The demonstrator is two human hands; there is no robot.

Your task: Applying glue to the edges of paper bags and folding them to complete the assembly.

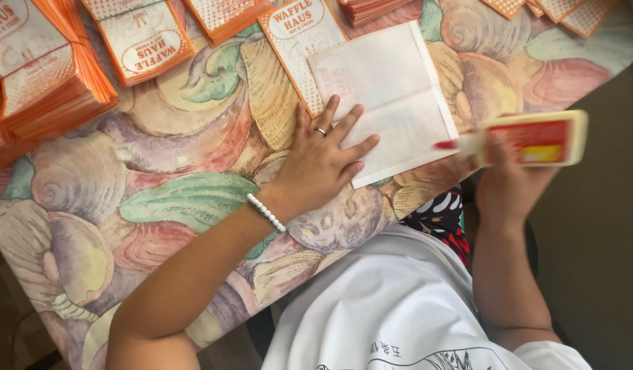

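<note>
A: Centre of the action is the white paper sheet [392, 103], lying flat on the shell-patterned tablecloth [179, 171], just past twelve o'clock from the person's chest, with a fold line across its middle.

B: And the left hand [320, 161] is pinning it down. Fingers spread wide and flat, palm on the cloth, fingertips pressing the sheet's near-left corner. It grips nothing. There's a ring on one finger and a white bead bracelet [266, 212] at the wrist.

A: Over at three o'clock from the sheet, the right hand [512, 181] is wrapped around a glue bottle [529, 139], cream with a red label, lying sideways. Its red tip [445, 144] sits right at the sheet's right edge; whether it touches I can't tell, there's blur.

B: Under the sheet's far-left corner, at eleven o'clock, an orange-edged printed paper bag [292, 41] peeks out.

A: More of those are stacked along the far edge, with a thick pile [42, 75] out at ten o'clock.
</note>
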